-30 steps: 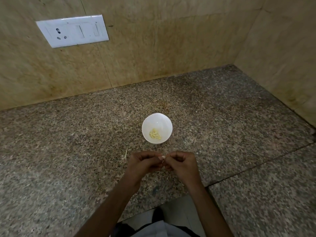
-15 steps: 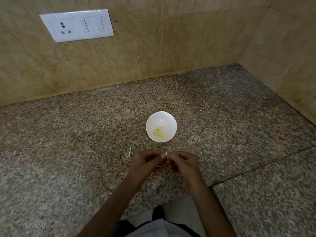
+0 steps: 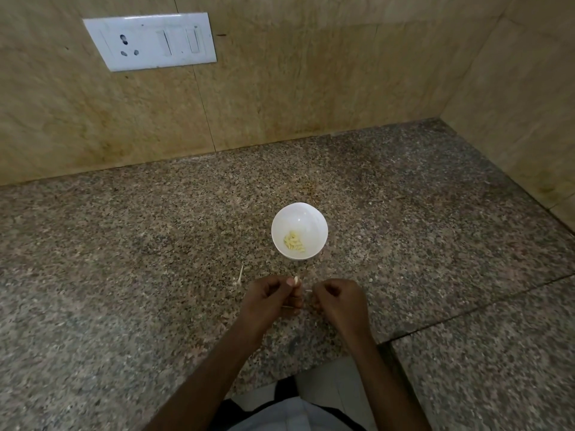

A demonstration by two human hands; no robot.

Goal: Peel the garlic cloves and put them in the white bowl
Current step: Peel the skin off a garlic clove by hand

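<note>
My left hand [image 3: 273,301] sits low centre of the frame, fingers curled, thumb and forefinger pinching one garlic clove [image 3: 296,279]. The clove's pale tip pokes up above the thumbnail. My right hand [image 3: 337,303] is just beside it on the right, a small gap between the two, fingers curled in. A thin pale sliver of skin [image 3: 308,290] shows at its fingertips in that gap, but I cannot tell if the hand actually pinches it (too small).

The white bowl [image 3: 298,216] stands upright on the desk [image 3: 124,244] just above my hands, in the middle of the frame and not touching them. A small heap of peeled cloves [image 3: 294,242] lies in the lower part of the bowl.

A pale scrap of peel [image 3: 240,275] lies on the speckled desk left of the clove and lower left of the bowl, apart from both.

A white switch plate [image 3: 149,42] is on the tan wall [image 3: 311,88], upper left of the frame. A seam in the desk [image 3: 466,309] runs across the lower right.
</note>
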